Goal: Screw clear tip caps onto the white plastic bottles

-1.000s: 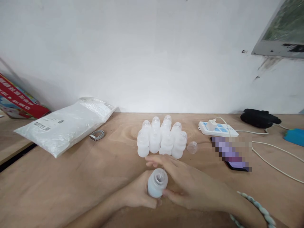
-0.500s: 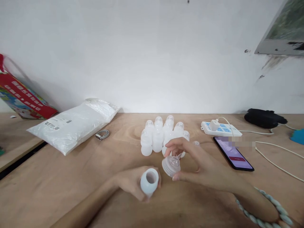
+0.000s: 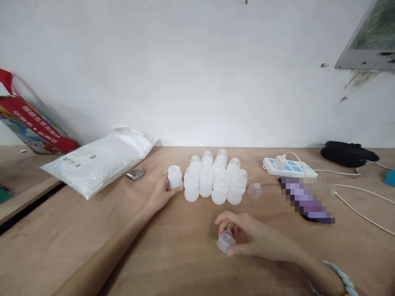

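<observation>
My left hand (image 3: 163, 193) is closed around the lower part of an uncapped white bottle (image 3: 175, 177), which stands upright at the left end of a group of bottles. Several white bottles with clear domed caps (image 3: 206, 181) make up that group. Nearer to me, my right hand (image 3: 243, 236) grips a clear bottle nipple with a screw collar (image 3: 226, 240) between thumb and fingers, its thin tip pointing up. A loose clear domed cap (image 3: 254, 190) lies on the table to the right of the group.
On the wooden table (image 3: 173, 255) lie a white plastic parcel (image 3: 98, 162) and a watch-like band (image 3: 135, 174) to the left. A power strip (image 3: 290, 166), a phone (image 3: 307, 201), cables and a black case (image 3: 348, 153) are to the right. Behind rises a white wall.
My left hand has carried the open bottle forward and left, beside the capped group. My right hand has drawn back nearer to me, still holding the nipple with its collar.
</observation>
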`<action>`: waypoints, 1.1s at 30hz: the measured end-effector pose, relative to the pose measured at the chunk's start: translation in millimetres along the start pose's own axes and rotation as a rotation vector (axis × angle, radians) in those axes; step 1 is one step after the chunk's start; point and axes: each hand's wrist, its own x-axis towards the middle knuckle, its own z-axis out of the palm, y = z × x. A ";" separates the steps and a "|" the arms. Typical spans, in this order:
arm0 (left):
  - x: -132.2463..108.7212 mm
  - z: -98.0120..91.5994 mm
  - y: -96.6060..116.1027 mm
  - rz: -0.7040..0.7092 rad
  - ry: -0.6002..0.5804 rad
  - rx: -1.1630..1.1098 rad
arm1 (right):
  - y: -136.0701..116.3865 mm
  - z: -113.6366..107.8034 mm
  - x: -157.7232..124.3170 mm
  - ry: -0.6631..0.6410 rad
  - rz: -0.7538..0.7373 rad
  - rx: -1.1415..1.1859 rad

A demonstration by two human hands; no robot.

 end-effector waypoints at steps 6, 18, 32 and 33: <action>-2.7 1.8 -4.6 -0.051 -0.093 -0.094 | 11.3 7.7 4.0 0.059 -0.044 0.059; -62.6 32.0 43.6 0.685 -0.027 0.135 | 31.7 42.1 24.1 0.382 -0.106 0.636; -79.8 57.7 38.6 0.706 -0.327 0.040 | 21.9 45.6 22.5 0.422 -0.136 0.749; -79.9 57.6 38.7 0.704 -0.325 0.040 | 22.0 46.8 22.9 0.421 -0.144 0.784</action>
